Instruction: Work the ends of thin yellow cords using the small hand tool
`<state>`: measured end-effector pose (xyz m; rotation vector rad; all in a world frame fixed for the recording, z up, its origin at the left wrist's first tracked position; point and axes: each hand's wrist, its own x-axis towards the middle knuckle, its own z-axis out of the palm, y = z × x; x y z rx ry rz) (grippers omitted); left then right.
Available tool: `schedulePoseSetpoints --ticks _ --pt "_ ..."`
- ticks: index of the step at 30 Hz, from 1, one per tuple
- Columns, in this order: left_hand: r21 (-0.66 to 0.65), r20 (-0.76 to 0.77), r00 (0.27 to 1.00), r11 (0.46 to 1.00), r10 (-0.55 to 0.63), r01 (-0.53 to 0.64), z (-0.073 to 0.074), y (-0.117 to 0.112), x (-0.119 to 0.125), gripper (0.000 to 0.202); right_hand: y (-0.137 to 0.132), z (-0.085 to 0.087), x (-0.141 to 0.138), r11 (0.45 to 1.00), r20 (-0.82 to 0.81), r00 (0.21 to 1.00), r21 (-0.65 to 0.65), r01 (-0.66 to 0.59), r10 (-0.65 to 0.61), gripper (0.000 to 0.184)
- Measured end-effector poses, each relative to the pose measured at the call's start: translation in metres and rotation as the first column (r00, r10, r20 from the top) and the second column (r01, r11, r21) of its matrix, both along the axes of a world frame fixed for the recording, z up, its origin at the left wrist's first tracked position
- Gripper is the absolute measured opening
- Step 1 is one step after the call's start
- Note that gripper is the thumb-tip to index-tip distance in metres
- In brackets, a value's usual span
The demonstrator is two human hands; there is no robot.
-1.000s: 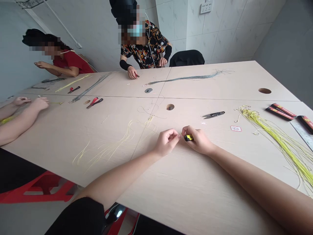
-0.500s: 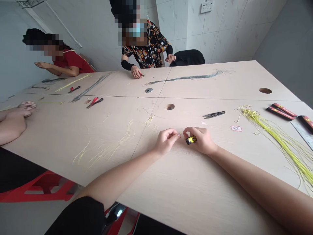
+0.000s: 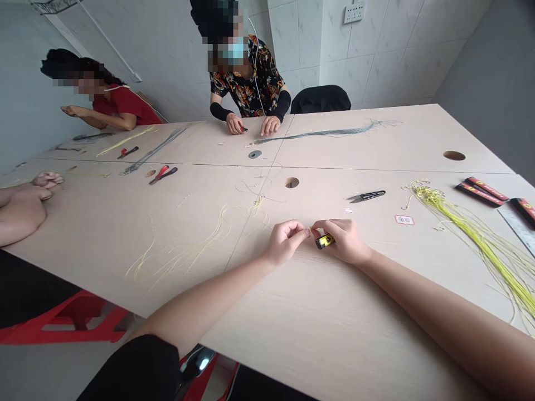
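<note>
My left hand [image 3: 286,240] is closed in a pinch, its thumb and forefinger on something tiny and yellowish that I cannot make out. My right hand [image 3: 343,238] almost touches those fingertips with its own thumb and forefinger. Its curled fingers grip a small black-and-yellow lighter-like object [image 3: 325,240] against the palm. Thin yellow fishing lines [image 3: 209,236] lie loosely left of my hands, with a small cluster of hooks [image 3: 258,203] at their far end. Beyond my right hand are black thread snips [image 3: 366,196] and a small red-edged label [image 3: 404,220].
A thick bundle of yellow lines with hooks [image 3: 472,236] lies at right, near red-and-black boxes [image 3: 482,190] and a steel ruler [image 3: 516,228]. Red-handled pliers [image 3: 163,175] and a grey line bundle [image 3: 321,133] lie farther off. Two co-workers sit opposite; another person's hands [image 3: 47,181] rest at left.
My right fingertips have moved slightly left, closing the gap to my left fingertips; the black-and-yellow object shifted with them. The co-worker opposite has brought one hand down and inward to the table.
</note>
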<state>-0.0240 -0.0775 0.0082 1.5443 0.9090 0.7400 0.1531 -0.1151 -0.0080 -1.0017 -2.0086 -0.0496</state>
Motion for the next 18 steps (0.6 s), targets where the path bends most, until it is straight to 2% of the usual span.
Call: schedulePoseSetpoints --ticks 9,18 --pt "-0.026 0.013 1.000 0.999 -0.025 0.025 -0.0016 0.0007 0.0009 0.024 -0.0003 0.0003 0.0004 0.999 0.064 0.997 -0.001 0.032 -0.032 0.017" --pt "0.029 -0.002 1.000 0.999 -0.031 0.031 0.0001 -0.0022 0.0006 0.026 -0.0013 0.0039 -0.0013 0.999 0.069 0.998 -0.050 0.010 -0.006 0.011"
